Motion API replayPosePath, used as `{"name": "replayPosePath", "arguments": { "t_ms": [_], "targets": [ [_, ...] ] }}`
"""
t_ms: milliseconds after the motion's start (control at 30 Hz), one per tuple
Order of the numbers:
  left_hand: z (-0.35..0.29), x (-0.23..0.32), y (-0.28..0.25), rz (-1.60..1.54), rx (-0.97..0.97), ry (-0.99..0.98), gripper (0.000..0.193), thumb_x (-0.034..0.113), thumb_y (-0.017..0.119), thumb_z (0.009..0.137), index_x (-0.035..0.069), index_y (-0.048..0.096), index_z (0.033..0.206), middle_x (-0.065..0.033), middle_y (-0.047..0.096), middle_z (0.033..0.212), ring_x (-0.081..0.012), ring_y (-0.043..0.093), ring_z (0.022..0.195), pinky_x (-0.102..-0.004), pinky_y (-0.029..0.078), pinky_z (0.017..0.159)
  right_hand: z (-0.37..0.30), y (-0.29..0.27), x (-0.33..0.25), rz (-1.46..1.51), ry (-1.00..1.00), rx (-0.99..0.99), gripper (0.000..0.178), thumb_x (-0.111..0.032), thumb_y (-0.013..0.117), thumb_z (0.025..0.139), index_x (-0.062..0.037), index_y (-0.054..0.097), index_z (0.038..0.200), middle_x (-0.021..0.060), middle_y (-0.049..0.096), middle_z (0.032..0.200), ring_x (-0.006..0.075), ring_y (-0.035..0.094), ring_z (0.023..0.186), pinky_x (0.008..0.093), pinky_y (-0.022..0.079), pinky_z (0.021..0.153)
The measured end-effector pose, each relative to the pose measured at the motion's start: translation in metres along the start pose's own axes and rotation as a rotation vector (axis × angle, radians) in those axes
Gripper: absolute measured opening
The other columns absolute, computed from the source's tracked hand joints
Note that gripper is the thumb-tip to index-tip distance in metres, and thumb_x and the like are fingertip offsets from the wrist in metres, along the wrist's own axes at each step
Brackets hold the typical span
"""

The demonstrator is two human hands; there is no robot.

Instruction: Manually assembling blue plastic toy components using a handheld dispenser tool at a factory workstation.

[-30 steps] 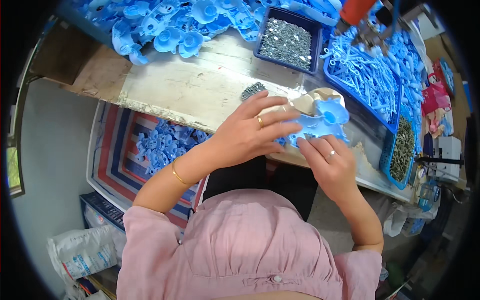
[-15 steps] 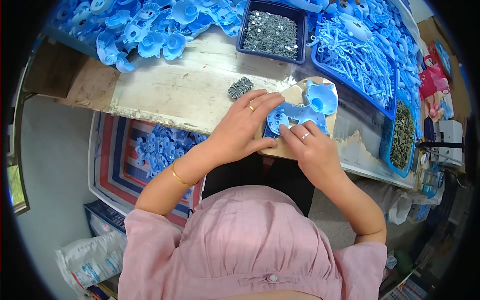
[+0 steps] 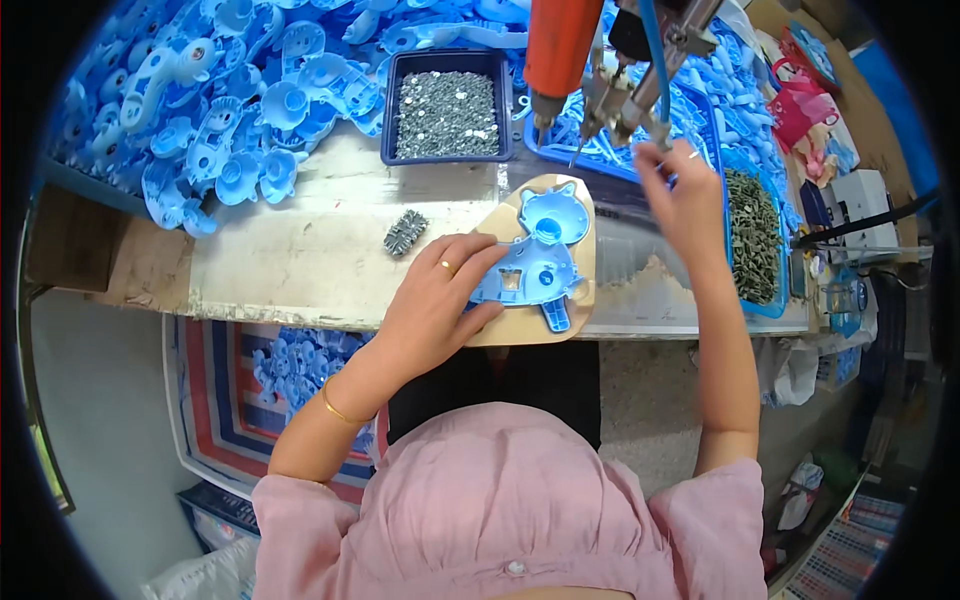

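Observation:
A hollow, animal-shaped blue plastic shell (image 3: 525, 270) lies on a pale shaped board (image 3: 583, 240) at the table's front edge. My left hand (image 3: 430, 295) grips its left side, thumb at the near edge and fingers over the top. My right hand (image 3: 685, 195) is raised to the right of the board, fingers bent together against the metal bracket (image 3: 625, 105) of a hanging orange power screwdriver (image 3: 562, 50). Whatever those fingers hold is hidden. The driver's bit points down beyond the shell. Left of the board sits a small clump of dark screws (image 3: 405, 232).
Behind stands a dark blue tray of small screws (image 3: 445, 110). Blue shells (image 3: 235, 120) are heaped at the left. A blue basket (image 3: 715, 130) of thin blue parts and a bin of greenish metal pieces (image 3: 752, 235) stand right. Below the table, a striped bag (image 3: 215, 400) holds more blue parts.
My right hand has left the shell and risen to the right, up to the screwdriver bracket. My left hand stays at the shell. The view has shifted, bringing the driver into sight.

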State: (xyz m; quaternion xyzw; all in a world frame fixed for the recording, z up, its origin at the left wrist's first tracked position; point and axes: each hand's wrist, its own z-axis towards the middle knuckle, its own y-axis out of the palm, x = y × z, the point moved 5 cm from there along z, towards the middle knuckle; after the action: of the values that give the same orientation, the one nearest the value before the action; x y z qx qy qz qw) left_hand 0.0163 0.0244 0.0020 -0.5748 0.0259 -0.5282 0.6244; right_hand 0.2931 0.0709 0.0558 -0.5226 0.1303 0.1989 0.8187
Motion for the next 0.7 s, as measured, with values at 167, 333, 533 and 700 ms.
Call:
{"name": "replayPosePath", "arguments": {
  "t_ms": [167, 333, 533, 700],
  "targets": [
    [0.002, 0.001, 0.003, 0.031, -0.008, -0.007, 0.055, 0.015, 0.076, 0.081, 0.005, 0.057, 0.131, -0.0143, 0.055, 0.132, -0.036, 0.052, 0.122, -0.0445, 0.044, 0.104, 0.028, 0.006, 0.033, -0.384, -0.061, 0.141, 0.014, -0.018, 0.073, 0.088, -0.0115, 0.073, 0.1, 0.0082, 0.066, 0.093, 0.0291, 0.068, 0.076, 0.0419, 0.054, 0.064],
    [0.001, 0.0, 0.003, 0.02, -0.034, -0.037, 0.055, 0.015, 0.078, 0.08, 0.006, 0.059, 0.131, -0.0146, 0.054, 0.135, -0.0373, 0.051, 0.125, -0.0452, 0.043, 0.107, 0.036, 0.014, 0.042, -0.545, -0.21, 0.162, 0.014, -0.022, 0.071, 0.089, -0.0121, 0.07, 0.098, 0.0091, 0.066, 0.094, 0.0306, 0.068, 0.08, 0.0429, 0.055, 0.066],
    [0.005, 0.005, 0.0, 0.088, -0.062, 0.003, 0.058, 0.018, 0.078, 0.08, 0.005, 0.056, 0.132, -0.0148, 0.055, 0.134, -0.0377, 0.051, 0.123, -0.0454, 0.044, 0.106, 0.02, -0.03, 0.041, -0.377, -0.116, 0.22, 0.011, -0.015, 0.071, 0.091, -0.0093, 0.072, 0.1, 0.0116, 0.071, 0.085, 0.0264, 0.071, 0.074, 0.0345, 0.055, 0.066],
    [0.021, 0.019, -0.012, 0.055, 0.105, 0.02, 0.062, 0.02, 0.079, 0.082, 0.005, 0.054, 0.137, -0.0169, 0.056, 0.137, -0.0399, 0.053, 0.124, -0.0463, 0.045, 0.104, -0.018, -0.048, -0.012, 0.285, 0.004, -0.035, 0.011, 0.0, 0.071, 0.086, -0.0016, 0.073, 0.097, 0.0107, 0.073, 0.086, 0.0189, 0.072, 0.078, 0.0301, 0.055, 0.07]
  ]
}}
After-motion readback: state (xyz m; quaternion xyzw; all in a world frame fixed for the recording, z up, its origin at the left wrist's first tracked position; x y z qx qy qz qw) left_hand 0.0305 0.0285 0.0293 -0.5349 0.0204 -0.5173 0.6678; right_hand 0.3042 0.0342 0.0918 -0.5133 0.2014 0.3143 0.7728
